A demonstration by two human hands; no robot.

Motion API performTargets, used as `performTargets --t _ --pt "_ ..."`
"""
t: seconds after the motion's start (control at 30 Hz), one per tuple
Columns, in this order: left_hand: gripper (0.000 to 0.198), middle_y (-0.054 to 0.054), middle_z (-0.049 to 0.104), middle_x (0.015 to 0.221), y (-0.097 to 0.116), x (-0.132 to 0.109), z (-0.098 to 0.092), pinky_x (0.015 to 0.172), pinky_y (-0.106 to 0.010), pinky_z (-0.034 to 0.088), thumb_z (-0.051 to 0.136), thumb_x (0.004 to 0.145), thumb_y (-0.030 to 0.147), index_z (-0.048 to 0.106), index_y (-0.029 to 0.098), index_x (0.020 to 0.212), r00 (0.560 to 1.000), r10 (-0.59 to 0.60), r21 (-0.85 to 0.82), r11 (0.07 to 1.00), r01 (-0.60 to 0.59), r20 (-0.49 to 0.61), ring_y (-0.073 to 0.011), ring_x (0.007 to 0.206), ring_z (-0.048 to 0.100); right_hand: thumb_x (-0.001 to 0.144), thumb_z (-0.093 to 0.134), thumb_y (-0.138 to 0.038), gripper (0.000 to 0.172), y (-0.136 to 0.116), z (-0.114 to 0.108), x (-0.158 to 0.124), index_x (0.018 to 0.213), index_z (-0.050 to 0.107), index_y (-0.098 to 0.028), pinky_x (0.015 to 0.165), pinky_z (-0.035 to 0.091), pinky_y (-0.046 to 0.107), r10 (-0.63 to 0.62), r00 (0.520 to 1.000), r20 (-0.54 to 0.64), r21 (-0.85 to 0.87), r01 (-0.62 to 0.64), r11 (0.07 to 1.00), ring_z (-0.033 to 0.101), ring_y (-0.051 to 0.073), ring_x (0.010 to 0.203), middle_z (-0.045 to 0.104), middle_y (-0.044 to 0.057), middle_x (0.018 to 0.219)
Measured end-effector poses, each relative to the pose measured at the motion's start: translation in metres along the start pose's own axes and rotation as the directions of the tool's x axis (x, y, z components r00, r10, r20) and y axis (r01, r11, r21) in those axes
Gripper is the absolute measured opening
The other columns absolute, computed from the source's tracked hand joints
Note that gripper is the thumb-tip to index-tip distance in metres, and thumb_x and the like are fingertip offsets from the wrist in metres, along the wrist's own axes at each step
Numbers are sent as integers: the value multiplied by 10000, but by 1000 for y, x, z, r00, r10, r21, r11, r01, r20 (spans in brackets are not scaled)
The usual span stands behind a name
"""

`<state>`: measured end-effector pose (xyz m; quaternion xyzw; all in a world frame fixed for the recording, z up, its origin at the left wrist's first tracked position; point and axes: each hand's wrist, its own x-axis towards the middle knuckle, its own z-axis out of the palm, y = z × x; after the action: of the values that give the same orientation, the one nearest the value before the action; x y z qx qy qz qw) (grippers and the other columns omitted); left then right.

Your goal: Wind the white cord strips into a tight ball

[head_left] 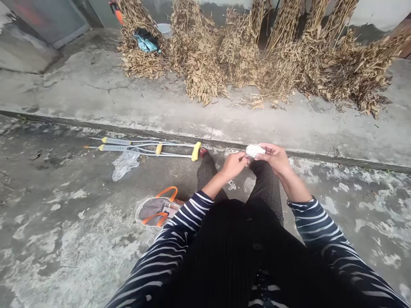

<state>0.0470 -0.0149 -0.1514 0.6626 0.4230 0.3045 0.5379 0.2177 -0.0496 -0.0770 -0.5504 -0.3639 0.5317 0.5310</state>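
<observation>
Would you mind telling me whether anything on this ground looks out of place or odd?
A pair of metal crutches with yellow grips lies flat on the stained concrete floor, and a crumpled clear plastic bag sits beside them, looking dropped there.

The white wad (255, 150) between the left hand (233, 165) and right hand (272, 158) is partly covered by fingers, so its material cannot be told. Just left of it, a thin sliver (240, 157) is too small to identify. Far above it, the picture's top edge cuts off the dried plant bundles (205, 47) and an orange object (117, 10). Lower left of it, a striped sleeve (192, 214) hides part of a clear bag (154, 209).
</observation>
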Motion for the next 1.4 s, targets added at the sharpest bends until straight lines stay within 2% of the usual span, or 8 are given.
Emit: performTargets --t 0.23,0.47,0.7,0.9,1.0,1.1,1.27,1.4 --pt "228 -16 705 734 9 17 1 579 -179 441 467 859 111 683 133 789 997 -77 -133 988 77 6 -110 655 644 544 943 -417 436 -15 7 -13 853 749 -180 672 603 322 -234 971 -50 -135 225 965 654 167 732 730 28 829" --pt "207 10 686 687 35 55 5 562 -171 391 546 741 -30 699 111 731 992 -94 -107 991 85 -80 -74 568 542 547 937 -354 371 -33 16 -29 818 749 -186 672 604 316 -234 972 -15 -62 233 970 644 158 711 716 16 791" --pt "197 20 657 672 40 87 7 539 -172 386 517 807 37 693 109 755 996 -73 -322 945 54 -45 -65 544 509 597 915 -357 342 -45 18 -45 864 776 -194 686 617 339 -242 970 2 -94 241 966 651 164 718 732 21 852" --pt "196 -25 738 851 42 82 4 601 -178 452 540 835 63 731 106 848 997 -39 -169 985 27 -71 -83 625 633 628 906 -338 302 -59 0 -28 865 771 -210 721 593 350 -376 921 -105 -168 356 919 651 174 750 728 17 894" --pt "218 -50 754 898 39 52 0 613 -195 488 519 865 91 736 108 879 998 -69 -129 989 67 -11 -103 651 683 674 861 -308 269 -57 -19 -1 897 762 -196 748 585 361 -476 862 -173 -287 418 862 660 193 807 724 32 946" --pt "223 -31 729 793 39 19 -3 651 -202 529 498 843 65 712 118 804 998 -60 -135 989 64 37 -98 652 670 730 777 -253 231 -36 -29 23 943 759 -167 731 558 365 -546 824 -151 -528 400 749 649 224 846 715 66 971" --pt "198 -1 661 643 63 7 -15 527 -169 453 507 823 40 666 118 735 988 -89 -162 981 109 128 -73 542 590 830 559 -117 282 15 -20 30 1038 747 -149 932 518 460 -583 790 191 -802 468 371 608 304 1050 708 152 1089" --pt "173 -30 667 640 80 23 -30 465 -168 400 533 835 41 660 92 729 955 -182 -283 927 246 234 -83 533 615 881 487 -104 327 34 -11 23 1070 748 -163 916 520 445 -536 776 334 -802 532 271 597 297 1048 695 151 1089"
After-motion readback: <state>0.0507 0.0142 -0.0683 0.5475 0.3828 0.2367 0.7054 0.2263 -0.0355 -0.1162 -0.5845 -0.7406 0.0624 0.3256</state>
